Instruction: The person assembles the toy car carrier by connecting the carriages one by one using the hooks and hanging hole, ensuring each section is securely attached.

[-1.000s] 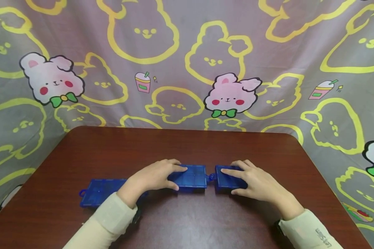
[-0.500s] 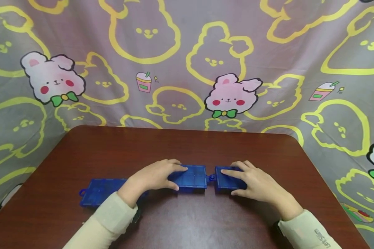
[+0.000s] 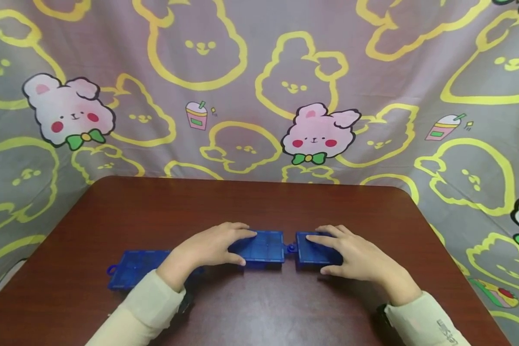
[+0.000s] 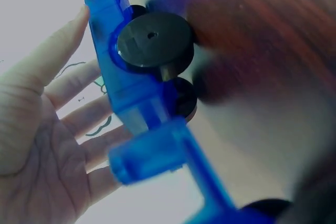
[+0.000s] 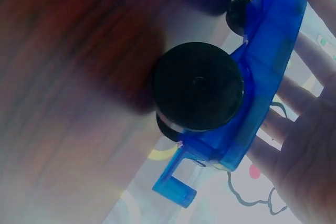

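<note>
Thumb nearest, fingers across the top, the left hand [image 3: 209, 245] grips the middle blue car [image 3: 264, 247] and the right hand [image 3: 361, 254] the end blue car [image 3: 311, 252], apparently steadying the coupling [image 3: 291, 248] between their fingertips, though whether it is latched I cannot tell.

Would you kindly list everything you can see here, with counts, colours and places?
Table: one, reddish brown, lower centre
Backdrop: one, grey with yellow outlines, behind table
Left piece: one, translucent blue, table's left side, partly hidden
Middle piece: one, translucent blue, near table centre
Right piece: one, translucent blue, right of centre
Coupling: one, blue, between middle and right pieces
Wheels: several, black, beneath middle and right pieces
Sleeves: two, pale, lower left and right
Left hand: one, grip on middle piece
Right hand: one, grip on right piece
</note>
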{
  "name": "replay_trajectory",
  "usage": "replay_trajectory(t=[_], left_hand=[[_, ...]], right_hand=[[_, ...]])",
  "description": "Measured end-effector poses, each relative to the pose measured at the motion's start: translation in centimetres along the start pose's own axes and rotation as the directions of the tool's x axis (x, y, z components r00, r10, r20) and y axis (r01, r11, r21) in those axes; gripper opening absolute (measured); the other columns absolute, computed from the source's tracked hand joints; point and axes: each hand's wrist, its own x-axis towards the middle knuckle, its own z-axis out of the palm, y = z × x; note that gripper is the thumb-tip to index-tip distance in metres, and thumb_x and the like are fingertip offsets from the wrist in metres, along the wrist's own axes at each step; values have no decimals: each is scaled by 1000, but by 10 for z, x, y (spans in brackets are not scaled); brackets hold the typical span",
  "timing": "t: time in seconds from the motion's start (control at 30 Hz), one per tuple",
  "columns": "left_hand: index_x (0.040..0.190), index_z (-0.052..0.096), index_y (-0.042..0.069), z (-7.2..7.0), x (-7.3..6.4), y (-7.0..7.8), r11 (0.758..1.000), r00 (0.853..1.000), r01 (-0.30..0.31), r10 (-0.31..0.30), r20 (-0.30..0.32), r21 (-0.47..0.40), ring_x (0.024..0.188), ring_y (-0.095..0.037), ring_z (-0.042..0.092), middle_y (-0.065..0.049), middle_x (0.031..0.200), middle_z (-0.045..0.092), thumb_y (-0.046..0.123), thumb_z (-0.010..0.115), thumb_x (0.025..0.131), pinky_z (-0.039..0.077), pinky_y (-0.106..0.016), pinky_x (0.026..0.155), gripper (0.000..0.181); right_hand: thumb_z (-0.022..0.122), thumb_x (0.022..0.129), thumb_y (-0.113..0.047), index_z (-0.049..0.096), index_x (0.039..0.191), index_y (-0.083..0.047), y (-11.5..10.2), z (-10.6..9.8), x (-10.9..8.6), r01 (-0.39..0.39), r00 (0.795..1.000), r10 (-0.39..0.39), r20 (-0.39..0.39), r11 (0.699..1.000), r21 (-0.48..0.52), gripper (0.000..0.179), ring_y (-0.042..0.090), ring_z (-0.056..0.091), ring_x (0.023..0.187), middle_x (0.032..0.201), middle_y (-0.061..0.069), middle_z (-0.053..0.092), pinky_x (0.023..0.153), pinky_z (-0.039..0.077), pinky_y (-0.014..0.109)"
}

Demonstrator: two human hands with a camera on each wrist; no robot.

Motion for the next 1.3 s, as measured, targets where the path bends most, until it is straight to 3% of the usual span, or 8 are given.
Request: replay_trajectory(t=[0.27, 0.57, 0.73, 0.93, 1.13, 1.3], left_hand=[[144, 54, 15, -11, -19, -9, 1000, 999, -1, 1, -34, 20, 141, -33, 43, -12, 152, 47, 34, 75, 88, 40, -53, 112, 63], [142, 55, 12, -19, -55, -30, 1000, 998, 5, -4, -63, 15, 137, -36, 48, -14, 148, 51, 35, 75, 88, 43, -56, 107, 63], [143, 55, 14, -17, -77, -41, 997, 997, 71, -71, -41, -4, 134, -39, 50, -15, 146, 54, 43, 76, 85, 43, -59, 106, 68], [142, 55, 13, -14, -96, -52, 994, 994, 98, -99, -39, -45, 132, -40, 51, -16, 144, 54, 49, 79, 79, 44, -61, 103, 76], [143, 54, 12, -9, -109, -62, 994, 995, 91, -93, -39, -65, 130, -40, 53, -15, 142, 57, 54, 80, 74, 45, -59, 101, 84], [144, 52, 16, -4, -115, -65, 988, 993, 119, -120, -5, -102, 130, -40, 52, -14, 143, 55, 54, 83, 71, 46, -61, 99, 87]], right_hand=[[80, 81, -45, 52, 145, -28, -8, -8, 11, 16, 999, -11, -51, 996, 85, 71, 28, 46, 133, 148, 7, 48, 93, 54, 49], [77, 84, -44, 48, 148, -26, -24, -7, 33, 67, 996, -57, -69, 986, 154, 72, 29, 45, 134, 149, 7, 47, 98, 52, 50], [75, 86, -46, 45, 150, -30, -35, -6, 45, 96, 994, -87, -59, 980, 177, 72, 25, 45, 135, 151, 5, 45, 98, 52, 48], [74, 87, -47, 43, 151, -31, -48, -2, 59, 110, 994, -106, -30, 970, 215, 73, 23, 44, 135, 153, 4, 43, 96, 54, 45], [74, 87, -47, 43, 151, -29, -63, 5, 73, 120, 992, -126, 8, 961, 248, 74, 23, 42, 137, 154, 3, 42, 100, 52, 46], [75, 86, -46, 43, 151, -30, -74, 9, 82, 133, 989, -145, 33, 958, 253, 74, 24, 38, 142, 155, 3, 42, 107, 47, 49]])
